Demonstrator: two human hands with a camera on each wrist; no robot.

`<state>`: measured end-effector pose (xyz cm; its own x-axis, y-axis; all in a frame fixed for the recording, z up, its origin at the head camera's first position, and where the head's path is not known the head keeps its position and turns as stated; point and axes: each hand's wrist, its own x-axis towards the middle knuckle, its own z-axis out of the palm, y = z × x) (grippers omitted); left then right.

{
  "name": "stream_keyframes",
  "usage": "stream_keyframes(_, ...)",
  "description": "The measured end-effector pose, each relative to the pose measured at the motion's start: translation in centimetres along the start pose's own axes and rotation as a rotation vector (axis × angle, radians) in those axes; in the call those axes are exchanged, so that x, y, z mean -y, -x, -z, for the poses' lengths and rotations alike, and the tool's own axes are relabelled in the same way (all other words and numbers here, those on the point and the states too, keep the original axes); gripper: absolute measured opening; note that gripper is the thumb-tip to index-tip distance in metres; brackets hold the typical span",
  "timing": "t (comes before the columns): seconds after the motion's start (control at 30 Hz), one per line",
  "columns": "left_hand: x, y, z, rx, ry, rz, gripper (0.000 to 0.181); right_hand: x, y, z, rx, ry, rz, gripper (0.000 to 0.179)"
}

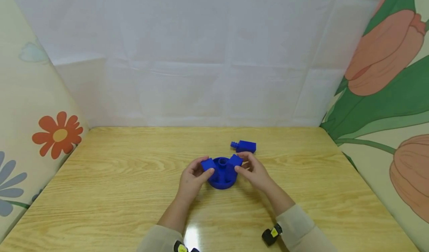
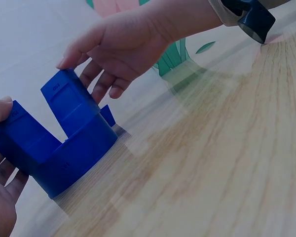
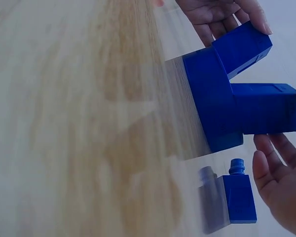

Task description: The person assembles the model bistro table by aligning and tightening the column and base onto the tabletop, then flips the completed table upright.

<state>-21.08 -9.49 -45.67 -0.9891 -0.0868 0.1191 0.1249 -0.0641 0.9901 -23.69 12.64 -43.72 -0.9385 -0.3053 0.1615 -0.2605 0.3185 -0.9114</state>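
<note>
A round blue base (image 1: 222, 185) with a central socket sits on the table between both hands. Two blue rectangular blocks rise from it, leaning outward. My left hand (image 1: 192, 179) pinches the top of the left block (image 1: 207, 164) between thumb and fingers. The right block (image 1: 235, 160) is held the same way by my right hand (image 1: 257, 173). In the left wrist view, the lower ends of both blocks disappear behind the wall of the base (image 2: 79, 160). Beyond the right hand lies a blue bottle-shaped piece (image 1: 247, 146) with a ridged neck pointing left.
The wooden table (image 1: 117, 192) reaches back to a white cloth (image 1: 181, 58). Flower-patterned walls (image 1: 378, 162) flank it on either side. Black wrist cameras (image 1: 270, 235) sit at both sleeves.
</note>
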Motion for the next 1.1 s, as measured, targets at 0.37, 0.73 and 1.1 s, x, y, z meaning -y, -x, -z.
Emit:
stream_keyframes(0.37, 0.0, 0.0, 0.1, 0.008, -0.004, 0.008, 0.044, 0.1, 0.4, 0.3, 0.030, 0.000, -0.037, 0.049)
stream_keyframes(0.73, -0.1, 0.0, 0.0, -0.001, -0.001, 0.007, 0.044, 0.1, 1.2, 0.5, -0.015, -0.076, -0.016, 0.038)
stream_keyframes(1.1, -0.1, 0.1, 0.0, 0.002, -0.007, -0.012, 0.043, -0.2, 1.5, 0.7, 0.047, -0.063, 0.007, 0.038)
